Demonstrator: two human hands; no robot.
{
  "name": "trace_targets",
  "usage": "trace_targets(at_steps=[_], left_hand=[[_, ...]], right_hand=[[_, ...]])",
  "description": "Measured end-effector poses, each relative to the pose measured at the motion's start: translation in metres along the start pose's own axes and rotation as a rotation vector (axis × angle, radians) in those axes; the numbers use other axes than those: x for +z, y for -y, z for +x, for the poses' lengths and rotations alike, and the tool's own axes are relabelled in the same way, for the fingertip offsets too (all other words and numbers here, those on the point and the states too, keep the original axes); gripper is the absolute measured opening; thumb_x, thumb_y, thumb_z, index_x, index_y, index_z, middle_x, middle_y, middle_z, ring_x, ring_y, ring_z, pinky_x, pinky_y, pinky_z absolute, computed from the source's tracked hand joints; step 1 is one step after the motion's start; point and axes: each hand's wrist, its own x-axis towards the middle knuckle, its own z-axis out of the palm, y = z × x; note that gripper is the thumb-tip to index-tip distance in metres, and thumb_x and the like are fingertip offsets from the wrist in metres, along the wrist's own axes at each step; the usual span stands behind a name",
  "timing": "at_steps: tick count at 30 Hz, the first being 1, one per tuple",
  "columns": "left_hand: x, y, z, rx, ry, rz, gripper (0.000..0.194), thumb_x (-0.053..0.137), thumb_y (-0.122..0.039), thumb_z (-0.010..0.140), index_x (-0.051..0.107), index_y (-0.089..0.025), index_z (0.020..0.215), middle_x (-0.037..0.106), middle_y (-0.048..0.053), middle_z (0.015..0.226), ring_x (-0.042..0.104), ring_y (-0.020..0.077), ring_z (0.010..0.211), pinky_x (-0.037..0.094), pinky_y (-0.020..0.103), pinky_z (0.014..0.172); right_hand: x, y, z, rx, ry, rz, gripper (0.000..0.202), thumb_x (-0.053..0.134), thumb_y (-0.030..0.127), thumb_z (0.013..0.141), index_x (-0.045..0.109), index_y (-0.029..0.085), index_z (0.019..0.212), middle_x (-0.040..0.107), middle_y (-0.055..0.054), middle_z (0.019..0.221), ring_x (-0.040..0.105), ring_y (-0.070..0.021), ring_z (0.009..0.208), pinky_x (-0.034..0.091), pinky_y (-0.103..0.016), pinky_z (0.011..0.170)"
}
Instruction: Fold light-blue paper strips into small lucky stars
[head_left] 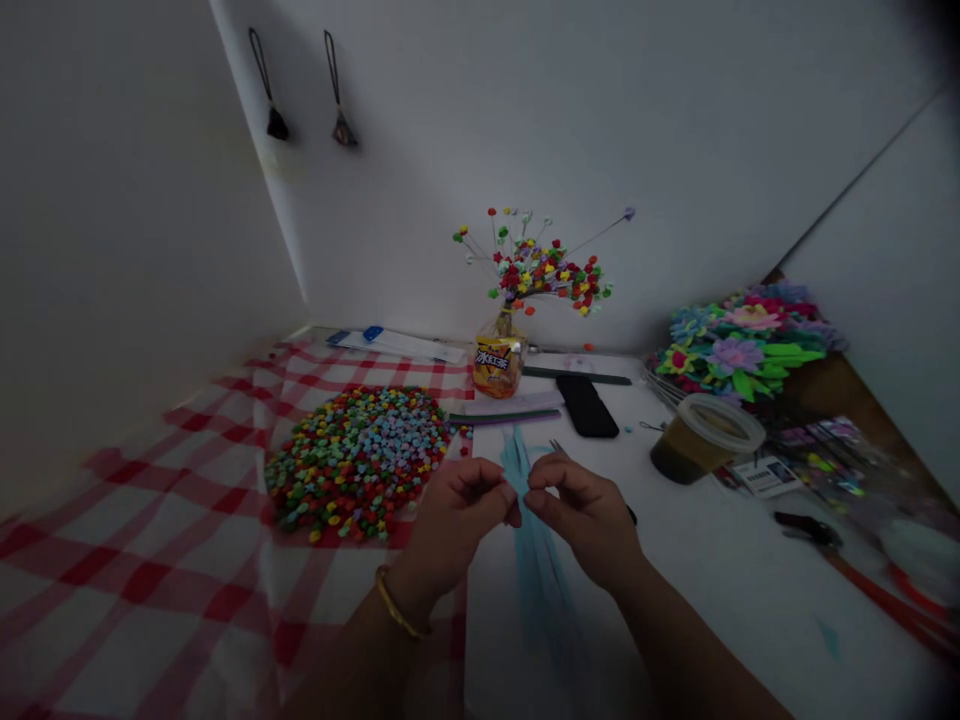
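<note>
My left hand [459,515], with a gold bangle at its wrist, is closed in a pinch at the left edge of the light blue paper strips [531,575]. Facing it, my right hand [589,515] also pinches, its thumb and forefinger pressed together around a light blue strip end. The strips run lengthwise along the white table, under and between both hands. What exactly sits at the fingertips is small and partly hidden. Left of my hands spreads a large heap of small folded paper stars [375,450] in many colours. Behind my right hand, scissors [556,448] show only partly.
A red-and-white checked cloth [135,570] covers the left side. Beyond my hands stand a bottle [499,362] with star-tipped stems, more paper strips [510,415] and a black phone [587,406]. To the right are a lidded tub [701,440], fuzzy flowers [739,340] and pliers [808,528].
</note>
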Motion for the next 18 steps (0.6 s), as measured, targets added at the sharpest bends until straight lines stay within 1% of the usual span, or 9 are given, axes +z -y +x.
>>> trace_targets(at_steps=[2, 4, 6, 8, 11, 16, 18], left_hand=[[0.0, 0.0, -0.001, 0.045, -0.011, 0.088, 0.011, 0.065, -0.02, 0.071, 0.062, -0.015, 0.062, 0.061, 0.0, 0.055, 0.054, 0.0119, 0.055, 0.042, 0.024, 0.056], [0.001, 0.002, -0.002, 0.087, -0.024, 0.109, 0.009, 0.065, -0.021, 0.073, 0.064, -0.015, 0.066, 0.062, 0.0, 0.06, 0.056, 0.0126, 0.06, 0.043, 0.024, 0.06], [0.003, 0.006, -0.003, 0.098, -0.04, 0.043, 0.007, 0.065, -0.023, 0.074, 0.064, -0.016, 0.071, 0.063, 0.0, 0.065, 0.057, 0.0126, 0.065, 0.045, 0.024, 0.063], [0.003, 0.01, -0.003, 0.077, -0.065, -0.048, 0.009, 0.069, -0.024, 0.071, 0.064, -0.017, 0.073, 0.063, -0.001, 0.067, 0.057, 0.0122, 0.066, 0.045, 0.024, 0.064], [0.003, 0.012, -0.001, 0.073, -0.097, -0.079, 0.012, 0.074, -0.023, 0.066, 0.066, -0.017, 0.072, 0.062, 0.0, 0.07, 0.056, 0.0125, 0.067, 0.045, 0.024, 0.065], [0.001, 0.01, 0.002, 0.2, -0.06, 0.049, 0.005, 0.068, -0.021, 0.073, 0.066, -0.017, 0.072, 0.059, 0.0, 0.074, 0.054, 0.0129, 0.072, 0.044, 0.023, 0.066], [-0.001, 0.01, 0.002, 0.226, -0.045, 0.106, 0.004, 0.067, -0.02, 0.075, 0.065, -0.018, 0.073, 0.059, 0.0, 0.076, 0.054, 0.0126, 0.073, 0.044, 0.022, 0.066]], right_hand=[[0.0, 0.001, 0.0, 0.028, -0.012, -0.028, 0.008, 0.065, 0.027, 0.076, 0.062, 0.022, 0.071, 0.056, -0.001, 0.073, 0.053, -0.0162, 0.072, 0.043, -0.03, 0.066], [0.002, 0.001, 0.0, 0.065, -0.03, -0.013, 0.009, 0.063, 0.027, 0.077, 0.06, 0.021, 0.07, 0.055, 0.0, 0.071, 0.051, -0.0153, 0.069, 0.042, -0.029, 0.065], [0.005, 0.001, -0.001, 0.109, -0.041, 0.049, 0.011, 0.062, 0.028, 0.078, 0.06, 0.021, 0.069, 0.054, 0.001, 0.067, 0.05, -0.0143, 0.065, 0.041, -0.028, 0.062], [0.009, 0.0, -0.002, 0.132, -0.06, 0.089, 0.012, 0.061, 0.029, 0.078, 0.06, 0.02, 0.069, 0.053, 0.002, 0.064, 0.049, -0.0136, 0.062, 0.04, -0.026, 0.058], [0.012, -0.001, -0.004, 0.08, -0.098, 0.041, 0.01, 0.062, 0.027, 0.077, 0.06, 0.02, 0.07, 0.054, 0.001, 0.067, 0.05, -0.014, 0.065, 0.04, -0.026, 0.06], [0.004, 0.001, 0.0, -0.05, -0.057, -0.156, 0.008, 0.061, 0.023, 0.077, 0.061, 0.021, 0.069, 0.056, -0.001, 0.072, 0.054, -0.0162, 0.071, 0.043, -0.029, 0.066], [-0.001, 0.003, 0.002, -0.091, -0.061, -0.242, 0.005, 0.06, 0.023, 0.078, 0.062, 0.022, 0.074, 0.058, -0.002, 0.075, 0.056, -0.0179, 0.075, 0.043, -0.031, 0.069]])
